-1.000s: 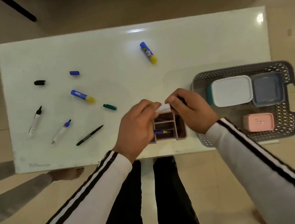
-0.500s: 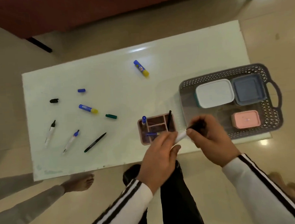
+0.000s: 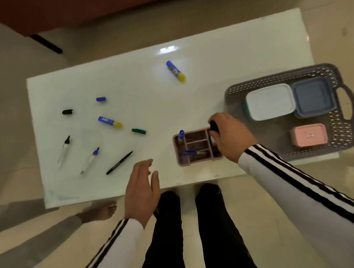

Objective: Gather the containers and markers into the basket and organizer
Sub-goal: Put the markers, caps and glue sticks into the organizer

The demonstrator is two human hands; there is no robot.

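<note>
Readable text: I can make out none.
Far blue-and-yellow stick [image 3: 175, 70]: I see a printed label, too blurred to read.
Near blue-and-yellow stick [image 3: 110, 122]: pale print on the barrel, illegible.
Pink container [image 3: 309, 135]: small mark on the lid, unreadable.

A glossy white rectangular desk [image 3: 229, 56] stands on a beige tiled floor [image 3: 328, 5], with glare from a light on its far side. Beyond it sits dark red-brown furniture [image 3: 85, 8] with a black leg [image 3: 46, 44]. Another person's bare foot [image 3: 98, 213] rests beside the desk's near-left corner.
</note>
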